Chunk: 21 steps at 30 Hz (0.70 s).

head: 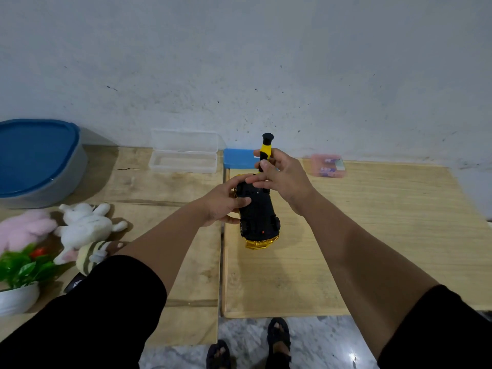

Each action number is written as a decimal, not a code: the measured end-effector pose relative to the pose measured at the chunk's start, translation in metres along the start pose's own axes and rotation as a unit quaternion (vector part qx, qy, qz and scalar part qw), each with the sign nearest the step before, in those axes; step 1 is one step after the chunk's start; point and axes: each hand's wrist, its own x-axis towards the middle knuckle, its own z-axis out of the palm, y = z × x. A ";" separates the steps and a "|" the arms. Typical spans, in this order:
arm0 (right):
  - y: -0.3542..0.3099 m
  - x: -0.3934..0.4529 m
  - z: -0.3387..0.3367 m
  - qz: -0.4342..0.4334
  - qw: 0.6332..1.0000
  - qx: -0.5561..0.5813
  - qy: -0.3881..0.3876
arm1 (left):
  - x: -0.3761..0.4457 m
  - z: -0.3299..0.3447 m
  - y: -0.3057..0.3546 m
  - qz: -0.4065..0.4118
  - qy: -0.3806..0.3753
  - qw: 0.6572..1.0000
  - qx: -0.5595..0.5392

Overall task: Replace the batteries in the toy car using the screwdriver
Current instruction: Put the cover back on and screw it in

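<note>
on the table [372, 235], left hand [226, 203] grips the toy car [257, 209]; right hand [282, 177] grips the screwdriver [265, 149].

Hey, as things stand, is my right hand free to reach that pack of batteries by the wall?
Probably not yet. The right hand is gripping the screwdriver, held upright on the toy car. The battery pack lies just beyond it on bare table, so the path looks clear once the tool is put down.
</note>
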 end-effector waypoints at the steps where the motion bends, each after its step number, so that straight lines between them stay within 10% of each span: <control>1: 0.000 0.000 -0.001 0.000 1.000 -0.006 0.012 | 0.000 -0.001 0.000 -0.001 0.000 1.000 0.000; 21: -0.001 0.000 -0.002 0.009 0.999 -0.020 0.037 | -0.002 0.002 -0.001 0.005 -0.018 1.000 0.004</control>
